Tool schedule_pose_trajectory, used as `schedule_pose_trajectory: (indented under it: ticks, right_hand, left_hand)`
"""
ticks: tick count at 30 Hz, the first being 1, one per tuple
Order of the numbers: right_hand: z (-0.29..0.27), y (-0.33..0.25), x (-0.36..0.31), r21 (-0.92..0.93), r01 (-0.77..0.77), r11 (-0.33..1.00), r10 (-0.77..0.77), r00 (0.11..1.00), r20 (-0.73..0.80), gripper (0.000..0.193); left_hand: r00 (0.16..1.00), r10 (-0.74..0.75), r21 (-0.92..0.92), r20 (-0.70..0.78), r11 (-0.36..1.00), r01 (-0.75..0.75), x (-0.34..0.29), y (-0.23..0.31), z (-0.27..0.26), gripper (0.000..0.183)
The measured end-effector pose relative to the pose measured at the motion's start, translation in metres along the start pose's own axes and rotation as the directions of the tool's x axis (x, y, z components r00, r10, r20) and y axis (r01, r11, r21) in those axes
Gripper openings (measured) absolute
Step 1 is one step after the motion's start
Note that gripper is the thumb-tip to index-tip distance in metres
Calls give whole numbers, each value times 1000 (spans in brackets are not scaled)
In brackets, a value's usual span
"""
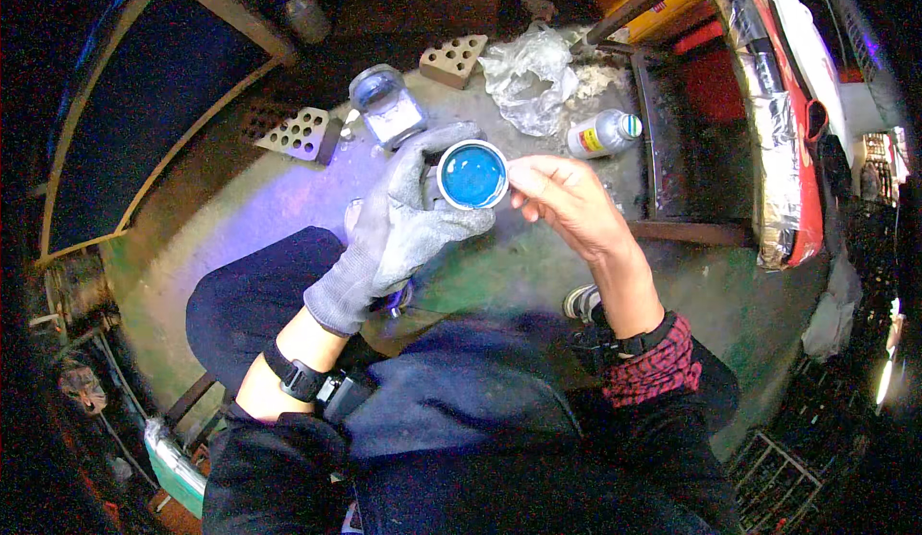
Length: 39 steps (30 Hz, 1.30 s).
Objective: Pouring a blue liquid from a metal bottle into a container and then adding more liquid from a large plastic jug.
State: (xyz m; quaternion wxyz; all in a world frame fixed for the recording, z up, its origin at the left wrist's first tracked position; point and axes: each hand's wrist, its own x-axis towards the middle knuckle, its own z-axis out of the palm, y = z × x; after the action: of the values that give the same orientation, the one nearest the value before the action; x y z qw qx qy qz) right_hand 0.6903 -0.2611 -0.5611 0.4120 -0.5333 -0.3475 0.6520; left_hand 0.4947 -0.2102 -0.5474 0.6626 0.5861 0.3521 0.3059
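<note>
A small round can of blue paint is held up in front of me, its open top facing the view. My left hand, in a grey knitted glove, is wrapped round the can from the left and below. From the right, my bare right hand pinches the can's rim between thumb and fingertips, with its other fingers curled. Just beyond the glove, on the floor, stands a clear squarish container with pale contents inside. A grey bottle with a yellow label lies on its side past my right hand.
Bricks with round holes lie at far left, and another holed brick farther back. Crumpled clear plastic is beside it. A dark metal frame stands on the right, near a red, taped edge. A dark framed panel leans left.
</note>
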Motion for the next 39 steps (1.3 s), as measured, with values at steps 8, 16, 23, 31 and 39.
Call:
schedule_pose_trajectory:
  ticks: [8, 16, 23, 31, 39]
  right_hand:
    - [14, -6, -9, 81, -63, 995, 63, 998, 7, 29]
    - [14, -7, -21, 199, -96, 975, 87, 995, 54, 26]
    - [12, -9, -30, 276, -148, 950, 132, 988, 77, 22]
    - [11, -11, -34, 277, -119, 953, 119, 993, 18, 23]
    - [10, -6, -30, 289, -104, 952, 101, 995, 25, 24]
  left_hand:
    - [999, -2, -126, 54, 992, 9, -11, -1, -4, 70]
    - [993, 71, -10, 96, 997, -70, -19, 0, -5, 72]
    - [987, 104, 89, 125, 989, -116, -21, 1, -6, 72]
    - [984, 108, 258, 142, 955, -142, -21, 0, -7, 79]
    - [985, -60, 282, 164, 959, 12, -34, 20, -28, 74]
